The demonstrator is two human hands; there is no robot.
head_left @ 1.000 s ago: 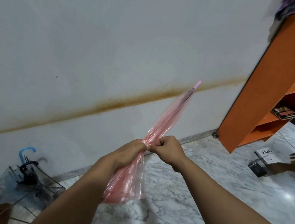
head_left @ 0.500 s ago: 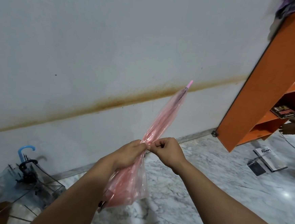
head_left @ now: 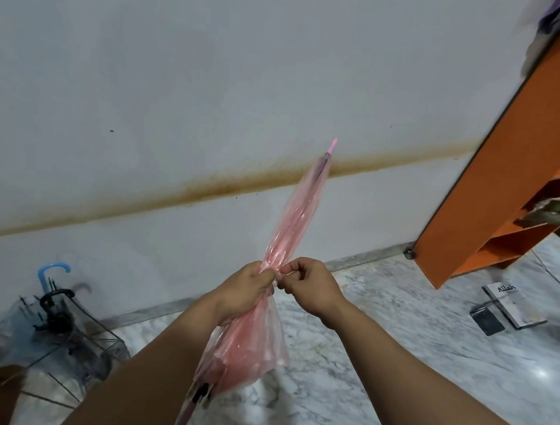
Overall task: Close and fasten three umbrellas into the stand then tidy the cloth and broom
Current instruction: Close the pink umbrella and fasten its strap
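A closed pink see-through umbrella [head_left: 300, 210] points up and away toward the wall, its pink tip high at the centre. My left hand [head_left: 245, 293] grips the gathered canopy at its middle. Right beside it, my right hand [head_left: 309, 290] pinches a small strap or fold of the pink umbrella at the same spot. The canopy's loose lower part hangs below my left wrist. At the lower left a black wire stand [head_left: 71, 340] holds a clear umbrella with a blue hooked handle [head_left: 51, 273] and another with a black handle [head_left: 55, 298].
An orange shelf unit [head_left: 508, 183] leans in from the right, and something brown and blurred [head_left: 557, 210] is by its shelves. A booklet [head_left: 512, 306] and a dark flat item [head_left: 486, 320] lie on the marble floor [head_left: 396, 339]. A stained white wall [head_left: 180, 104] is ahead.
The umbrella's tip has swung left and more upright. My right hand has loosened from a fist into a fingertip pinch at the canopy's middle. Another person's hand by the booklet has gone.
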